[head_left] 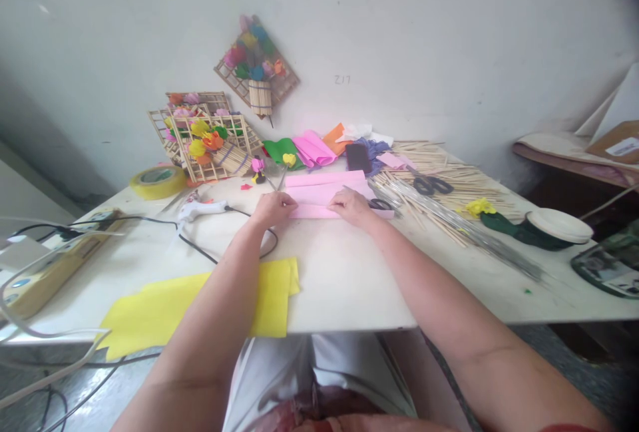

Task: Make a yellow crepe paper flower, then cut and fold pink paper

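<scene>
A sheet of pink crepe paper [324,180] lies on the white table in front of me, its near edge folded into a strip. My left hand [275,208] pinches the left end of that strip between thumb and fingers. Farther right along the same fold, my right hand [350,207] has its fingers closed on the paper. Black-handled scissors [382,204] lie just beyond the right hand, partly hidden by it. Left of my left hand rests a white glue gun [202,210] with a black cord.
Yellow crepe paper [164,302] overhangs the front edge under my left forearm. A power strip [60,262] and cables sit left, near a tape roll [158,181]. Bamboo sticks [449,169], wires [474,239], other scissors [432,184] and a phone [358,158] lie right. Flower-decorated stick frames [207,146] lean behind.
</scene>
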The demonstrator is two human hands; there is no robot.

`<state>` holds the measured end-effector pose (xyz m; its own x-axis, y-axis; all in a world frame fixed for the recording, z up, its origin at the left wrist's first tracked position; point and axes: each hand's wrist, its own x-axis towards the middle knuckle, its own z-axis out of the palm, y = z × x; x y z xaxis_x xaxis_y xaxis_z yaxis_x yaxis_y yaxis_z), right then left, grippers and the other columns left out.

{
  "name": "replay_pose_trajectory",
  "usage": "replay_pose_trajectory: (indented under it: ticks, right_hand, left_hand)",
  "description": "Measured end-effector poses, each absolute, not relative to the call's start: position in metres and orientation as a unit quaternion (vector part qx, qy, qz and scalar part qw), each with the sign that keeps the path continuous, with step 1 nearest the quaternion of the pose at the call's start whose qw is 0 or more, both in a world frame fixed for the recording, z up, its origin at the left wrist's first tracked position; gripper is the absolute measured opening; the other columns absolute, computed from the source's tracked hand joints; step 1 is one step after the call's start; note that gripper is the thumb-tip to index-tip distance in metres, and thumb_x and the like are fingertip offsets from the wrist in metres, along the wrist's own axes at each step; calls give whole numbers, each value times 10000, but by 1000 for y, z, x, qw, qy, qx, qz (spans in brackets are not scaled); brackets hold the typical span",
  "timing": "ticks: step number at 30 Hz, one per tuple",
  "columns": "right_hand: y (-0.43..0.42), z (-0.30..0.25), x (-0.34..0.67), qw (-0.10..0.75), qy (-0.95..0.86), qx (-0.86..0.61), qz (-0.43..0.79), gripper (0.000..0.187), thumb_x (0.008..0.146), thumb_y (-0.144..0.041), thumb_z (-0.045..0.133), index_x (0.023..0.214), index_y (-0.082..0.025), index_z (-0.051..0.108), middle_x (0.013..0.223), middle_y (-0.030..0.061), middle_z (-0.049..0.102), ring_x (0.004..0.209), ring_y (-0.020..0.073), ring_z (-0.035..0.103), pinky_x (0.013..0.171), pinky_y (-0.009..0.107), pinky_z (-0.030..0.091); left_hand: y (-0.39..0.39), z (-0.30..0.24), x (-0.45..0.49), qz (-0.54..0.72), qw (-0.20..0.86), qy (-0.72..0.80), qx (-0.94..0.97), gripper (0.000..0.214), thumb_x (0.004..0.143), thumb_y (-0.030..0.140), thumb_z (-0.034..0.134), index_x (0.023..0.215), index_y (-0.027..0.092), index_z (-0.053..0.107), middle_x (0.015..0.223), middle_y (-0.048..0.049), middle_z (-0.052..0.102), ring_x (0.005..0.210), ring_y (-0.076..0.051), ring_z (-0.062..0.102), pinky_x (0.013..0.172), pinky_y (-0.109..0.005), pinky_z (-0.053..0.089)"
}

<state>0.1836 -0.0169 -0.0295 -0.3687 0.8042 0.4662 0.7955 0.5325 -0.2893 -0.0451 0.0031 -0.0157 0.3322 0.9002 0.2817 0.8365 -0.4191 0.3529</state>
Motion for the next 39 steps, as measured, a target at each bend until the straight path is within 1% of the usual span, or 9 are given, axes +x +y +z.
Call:
replay_pose_trajectory:
  ticks: [10, 15, 18, 21, 24, 28, 32, 36, 39]
  right_hand:
    - [-17, -30, 184, 283, -828, -484, 4, 123, 736, -227, 589, 655, -178, 667, 733, 24, 663, 753, 140, 553, 624, 230, 345]
    - [-17, -31, 185, 288, -835, -469, 15, 124, 741, -219, 590, 650, -172, 661, 727, 19, 663, 717, 127, 557, 644, 237, 348]
    - [-15, -32, 185, 291, -831, -474, 11, 134, 744, -234, 589, 644, -177, 658, 725, 23, 659, 721, 134, 554, 632, 242, 347]
    - [-12, -35, 184, 295, -840, -456, 5, 153, 755, -262, 582, 645, -186, 656, 705, 18, 652, 712, 132, 547, 647, 249, 348]
    - [-10, -38, 181, 294, -852, -433, 3, 171, 765, -292, 576, 663, -187, 664, 691, 22, 647, 708, 131, 541, 671, 251, 354]
    - [-10, -40, 176, 293, -852, -435, -4, 158, 757, -300, 584, 698, -187, 679, 731, 34, 661, 736, 136, 551, 675, 242, 369]
    - [-13, -35, 172, 275, -840, -468, 27, 151, 764, -300, 565, 751, -209, 685, 783, 22, 678, 750, 135, 577, 669, 236, 386]
    - [-11, -19, 168, 216, -839, -495, 66, 184, 763, -323, 547, 875, -272, 683, 860, -8, 690, 779, 147, 598, 652, 234, 393]
    - [-6, -9, 164, 167, -849, -496, 73, 189, 757, -349, 540, 847, -283, 692, 858, -19, 690, 761, 154, 600, 616, 231, 382]
  left_hand:
    - [8, -20, -51, 183, 123, 537, 814, 330, 633, 239, 466, 881, 197, 680, 802, -16, 676, 756, -174, 589, 696, -249, 438]
    - [10, -21, -56, 237, 143, 573, 771, 336, 633, 242, 449, 883, 201, 670, 787, -10, 666, 753, -180, 579, 687, -271, 444]
    - [5, -18, -51, 289, 97, 540, 785, 290, 689, 280, 446, 866, 206, 664, 880, -20, 659, 833, -185, 554, 759, -300, 420]
    - [-4, -14, -38, 299, 15, 479, 825, 295, 727, 398, 486, 871, 207, 658, 945, -35, 647, 927, -211, 511, 856, -358, 349]
    - [-10, -12, -23, 266, -15, 423, 866, 264, 742, 397, 511, 855, 215, 664, 897, -37, 657, 920, -205, 503, 886, -371, 297]
    - [-10, -12, -13, 230, -27, 406, 884, 213, 750, 351, 524, 734, 197, 670, 786, -40, 662, 818, -185, 514, 852, -356, 298]
    - [-7, -15, -16, 230, -31, 401, 886, 201, 754, 331, 517, 726, 193, 659, 780, -44, 659, 804, -184, 510, 828, -354, 302]
    - [-5, -17, -18, 231, -43, 391, 890, 225, 775, 338, 483, 740, 193, 651, 785, -48, 653, 822, -188, 512, 838, -362, 293]
    - [-5, -17, -17, 234, -50, 389, 890, 227, 790, 311, 450, 757, 198, 644, 786, -43, 652, 814, -184, 515, 834, -360, 294]
